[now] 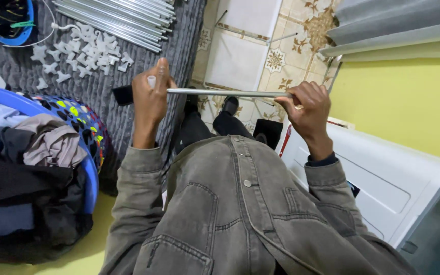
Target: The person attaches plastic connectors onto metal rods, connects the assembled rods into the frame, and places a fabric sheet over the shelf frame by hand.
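A thin grey metal rod (225, 93) is held in the air in front of the person's chest, above the patterned floor tiles (286, 56). Its long axis lies almost level, running from left to right across the view. The left end is closed inside the left hand (151, 99), whose fingers are wrapped tightly around it with the thumb raised; a small white plastic piece (152, 80) is seen at the top of this fist. The right end is gripped firmly by the right hand (306, 109). To the left, a bundle of similar silver metal tubes (123, 18) and a heap of white plastic connectors (85, 51) are laid on a grey quilted mat (103, 91). A blue plastic basket of clothes (31, 168) is placed lower left.
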